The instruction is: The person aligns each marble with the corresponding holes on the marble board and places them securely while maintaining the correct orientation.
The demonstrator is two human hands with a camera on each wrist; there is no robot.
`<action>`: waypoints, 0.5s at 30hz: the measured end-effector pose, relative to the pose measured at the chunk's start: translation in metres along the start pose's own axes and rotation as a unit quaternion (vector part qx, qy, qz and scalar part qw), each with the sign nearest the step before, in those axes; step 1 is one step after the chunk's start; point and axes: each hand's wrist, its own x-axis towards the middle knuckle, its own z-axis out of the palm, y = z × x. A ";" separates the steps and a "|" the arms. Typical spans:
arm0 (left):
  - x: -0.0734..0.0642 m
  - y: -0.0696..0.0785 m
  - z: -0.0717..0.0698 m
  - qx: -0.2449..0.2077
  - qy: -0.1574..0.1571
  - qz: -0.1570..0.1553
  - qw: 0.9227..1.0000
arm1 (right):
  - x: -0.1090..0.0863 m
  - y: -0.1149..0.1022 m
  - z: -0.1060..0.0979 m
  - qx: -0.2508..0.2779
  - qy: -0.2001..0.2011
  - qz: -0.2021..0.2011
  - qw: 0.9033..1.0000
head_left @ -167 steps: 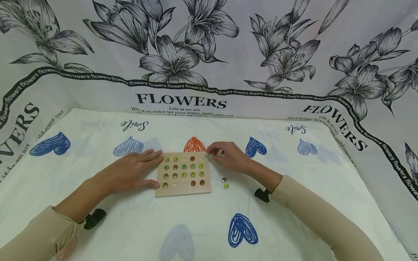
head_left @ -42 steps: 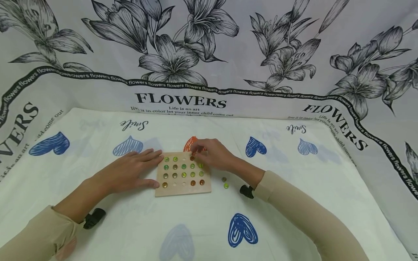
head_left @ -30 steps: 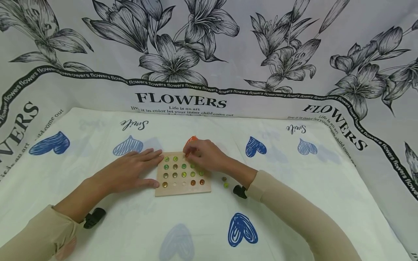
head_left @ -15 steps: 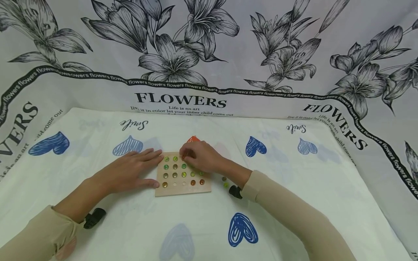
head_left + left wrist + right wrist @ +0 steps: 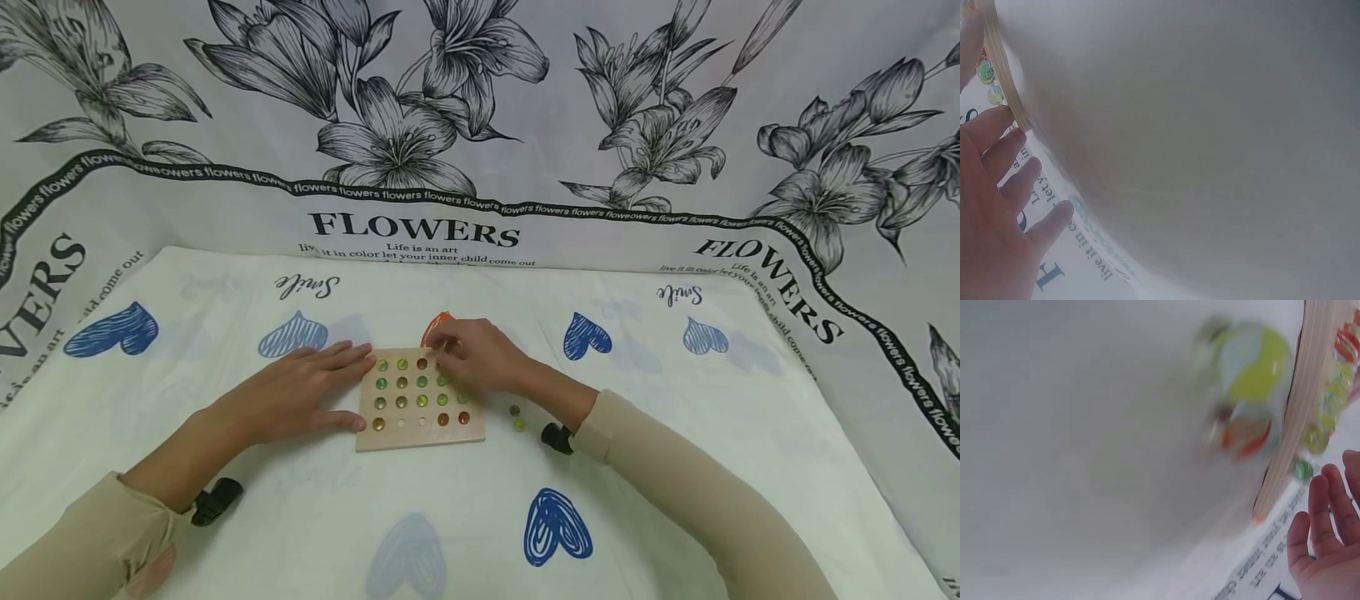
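Observation:
A wooden board (image 5: 412, 438) with rows of round holes lies on the cloth, most holes filled with green, yellow and brown glass marbles. My left hand (image 5: 292, 396) rests along its left edge, fingers at the upper corner and thumb lower down. The right hand (image 5: 480, 354) hovers over the upper right part with fingers loosely bent, hiding the top-row holes there. Just left of its fingertips, a red-brown marble (image 5: 422, 363) sits in the top row's third hole. In the right wrist view, a green marble (image 5: 1302, 469) shows at the board's far end, near the fairly straight fingers.
Right of the board, a brown marble (image 5: 514, 411) and a yellow-green marble (image 5: 519, 424) lie on the white heart-printed cloth (image 5: 637, 500). A flower-printed sheet (image 5: 525, 142) rises behind the table.
A red-brown marble has shifted left from the top row's fourth hole to its third. The right hand went left with it, let go and has drawn back rightward. My left hand stays put.

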 end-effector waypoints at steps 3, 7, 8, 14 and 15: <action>0.000 0.000 0.000 0.000 -0.001 -0.001 1.000 | -0.007 0.007 -0.008 0.015 0.021 -0.011 1.000; 0.000 0.000 0.001 0.001 -0.001 0.000 1.000 | -0.019 0.018 -0.018 0.026 0.038 -0.024 0.999; 0.000 0.000 0.001 0.001 0.000 0.001 1.000 | -0.022 0.020 -0.019 0.025 0.039 -0.027 0.999; 0.000 0.001 0.001 0.005 0.000 -0.001 1.000 | -0.043 0.031 -0.025 0.021 0.033 -0.024 0.999; 0.000 0.001 0.001 0.004 -0.001 -0.001 1.000 | -0.046 0.032 -0.026 0.024 0.031 -0.022 0.999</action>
